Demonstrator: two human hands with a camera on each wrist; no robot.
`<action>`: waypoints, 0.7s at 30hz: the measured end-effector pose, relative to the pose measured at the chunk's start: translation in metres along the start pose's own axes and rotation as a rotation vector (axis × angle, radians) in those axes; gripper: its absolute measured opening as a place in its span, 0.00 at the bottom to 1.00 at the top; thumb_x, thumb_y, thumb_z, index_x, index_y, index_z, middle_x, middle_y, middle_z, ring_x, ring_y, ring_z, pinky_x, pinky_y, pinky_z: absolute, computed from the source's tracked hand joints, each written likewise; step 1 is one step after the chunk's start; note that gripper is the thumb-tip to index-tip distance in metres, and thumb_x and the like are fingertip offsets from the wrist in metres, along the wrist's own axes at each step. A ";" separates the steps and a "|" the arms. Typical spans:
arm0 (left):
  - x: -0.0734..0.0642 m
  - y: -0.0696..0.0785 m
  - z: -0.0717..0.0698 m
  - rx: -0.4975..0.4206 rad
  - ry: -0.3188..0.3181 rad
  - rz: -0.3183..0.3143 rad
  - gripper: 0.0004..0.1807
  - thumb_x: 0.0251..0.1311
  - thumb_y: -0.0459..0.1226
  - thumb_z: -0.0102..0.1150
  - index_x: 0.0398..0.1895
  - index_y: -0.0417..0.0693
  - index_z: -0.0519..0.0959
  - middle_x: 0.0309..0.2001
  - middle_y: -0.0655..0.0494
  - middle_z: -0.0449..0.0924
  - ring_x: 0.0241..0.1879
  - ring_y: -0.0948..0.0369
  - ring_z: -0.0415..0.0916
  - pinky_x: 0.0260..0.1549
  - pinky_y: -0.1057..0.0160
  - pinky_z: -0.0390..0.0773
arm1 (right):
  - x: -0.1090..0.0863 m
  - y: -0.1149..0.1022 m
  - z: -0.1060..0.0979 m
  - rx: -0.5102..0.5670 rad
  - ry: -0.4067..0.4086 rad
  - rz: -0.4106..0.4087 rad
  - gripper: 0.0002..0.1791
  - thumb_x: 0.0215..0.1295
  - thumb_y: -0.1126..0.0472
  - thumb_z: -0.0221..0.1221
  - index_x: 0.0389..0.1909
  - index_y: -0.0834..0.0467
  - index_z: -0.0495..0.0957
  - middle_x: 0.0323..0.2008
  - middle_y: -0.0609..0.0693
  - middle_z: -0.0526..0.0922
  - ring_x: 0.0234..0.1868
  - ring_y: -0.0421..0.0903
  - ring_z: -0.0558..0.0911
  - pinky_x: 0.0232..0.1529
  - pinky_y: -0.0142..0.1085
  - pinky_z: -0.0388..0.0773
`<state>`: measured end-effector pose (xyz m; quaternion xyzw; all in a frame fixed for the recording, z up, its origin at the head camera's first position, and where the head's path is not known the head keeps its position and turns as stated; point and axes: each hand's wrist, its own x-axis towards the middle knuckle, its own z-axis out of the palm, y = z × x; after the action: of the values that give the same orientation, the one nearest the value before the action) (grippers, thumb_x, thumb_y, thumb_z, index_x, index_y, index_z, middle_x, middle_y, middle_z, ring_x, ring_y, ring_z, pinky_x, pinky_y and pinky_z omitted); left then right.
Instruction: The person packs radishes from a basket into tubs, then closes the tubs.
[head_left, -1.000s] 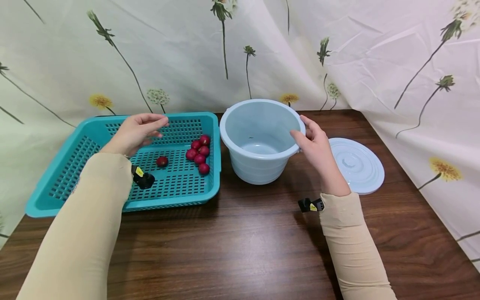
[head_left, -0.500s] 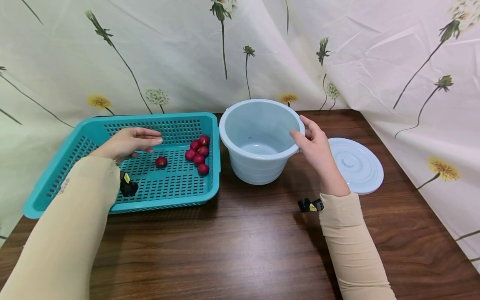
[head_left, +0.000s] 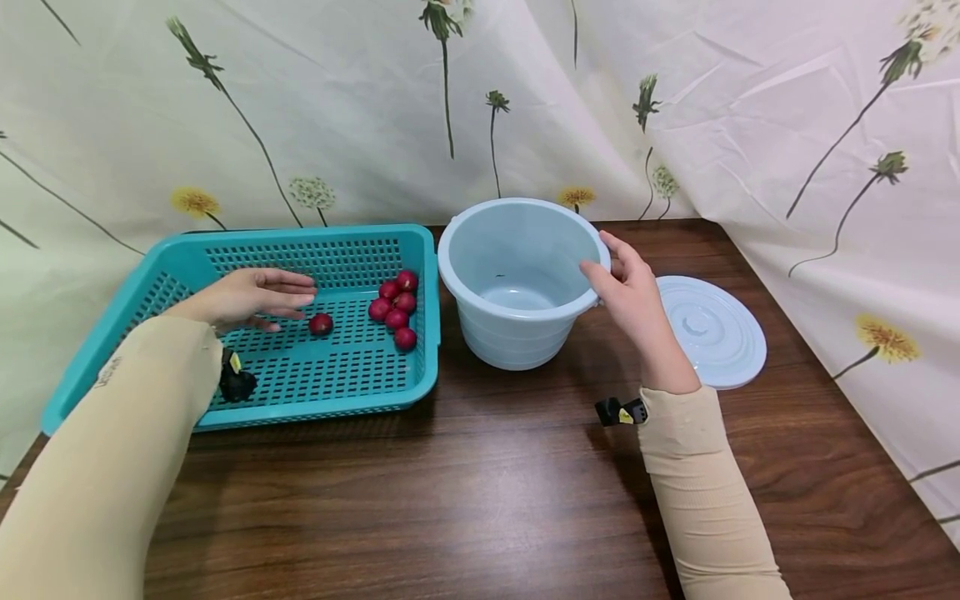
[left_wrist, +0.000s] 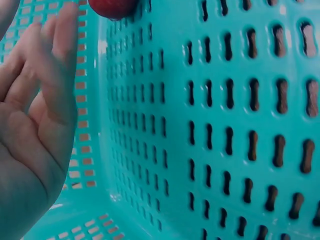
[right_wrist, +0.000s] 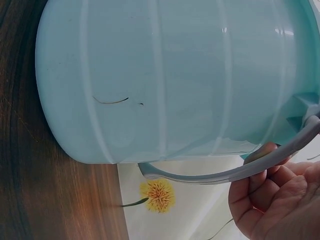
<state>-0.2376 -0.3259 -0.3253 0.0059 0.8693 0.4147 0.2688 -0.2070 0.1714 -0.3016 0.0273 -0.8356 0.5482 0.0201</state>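
My left hand (head_left: 251,298) hovers inside a teal perforated plastic basket (head_left: 262,414), fingers loosely extended and holding nothing. Just beyond its fingertips lies a single round red radish (head_left: 321,324) on the basket floor; the left wrist view catches the radish (left_wrist: 114,6) at its top edge. Several more radishes (head_left: 397,319) cluster by the basket's right wall. With thumb inside and fingers outside, my right hand (head_left: 628,279) pinches the rim of an upright light-blue bucket (head_left: 517,333). A grey-blue handle (right_wrist: 220,176) passes by those fingers in the right wrist view.
A round light-blue lid (head_left: 712,333) lies on the dark wooden table (head_left: 465,500), right of the bucket. Behind everything hangs a white cloth (head_left: 360,100) printed with dandelions. The basket's right wall stands close beside the bucket.
My left hand has moved left and lower into the basket, its fingers spreading from a closer pose. The right hand and bucket stay as they were.
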 end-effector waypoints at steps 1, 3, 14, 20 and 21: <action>0.000 -0.002 0.000 0.001 -0.013 -0.003 0.44 0.67 0.57 0.55 0.78 0.46 0.53 0.74 0.40 0.59 0.58 0.62 0.77 0.45 0.58 0.82 | 0.000 0.000 0.000 0.001 0.000 0.000 0.35 0.70 0.51 0.54 0.76 0.53 0.59 0.54 0.65 0.81 0.41 0.46 0.81 0.36 0.26 0.76; 0.001 -0.004 -0.001 0.012 -0.034 -0.004 0.44 0.67 0.56 0.56 0.78 0.45 0.53 0.75 0.39 0.58 0.61 0.58 0.76 0.47 0.57 0.82 | 0.000 0.000 0.000 0.002 0.000 -0.001 0.35 0.70 0.51 0.54 0.76 0.53 0.59 0.54 0.65 0.81 0.41 0.45 0.81 0.36 0.26 0.76; 0.010 -0.009 0.005 -0.004 -0.139 0.004 0.40 0.65 0.40 0.63 0.75 0.40 0.55 0.75 0.36 0.54 0.51 0.70 0.77 0.55 0.50 0.80 | 0.000 -0.001 -0.001 0.008 0.001 0.001 0.34 0.70 0.50 0.54 0.76 0.52 0.59 0.54 0.65 0.81 0.40 0.42 0.81 0.37 0.27 0.76; 0.013 -0.009 0.008 -0.006 -0.159 -0.007 0.41 0.63 0.39 0.64 0.75 0.39 0.55 0.75 0.36 0.55 0.50 0.70 0.77 0.55 0.50 0.80 | 0.000 0.000 -0.001 0.007 0.005 -0.003 0.34 0.70 0.50 0.54 0.75 0.51 0.59 0.54 0.64 0.81 0.39 0.42 0.81 0.37 0.28 0.76; 0.013 -0.008 0.008 -0.006 -0.160 -0.008 0.41 0.63 0.39 0.65 0.75 0.39 0.55 0.75 0.36 0.55 0.49 0.70 0.77 0.55 0.51 0.80 | 0.000 0.000 -0.001 0.008 0.006 -0.004 0.34 0.70 0.50 0.54 0.75 0.52 0.59 0.54 0.64 0.81 0.40 0.42 0.81 0.37 0.28 0.76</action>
<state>-0.2431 -0.3223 -0.3419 0.0350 0.8439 0.4143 0.3390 -0.2068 0.1722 -0.3010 0.0275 -0.8334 0.5515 0.0234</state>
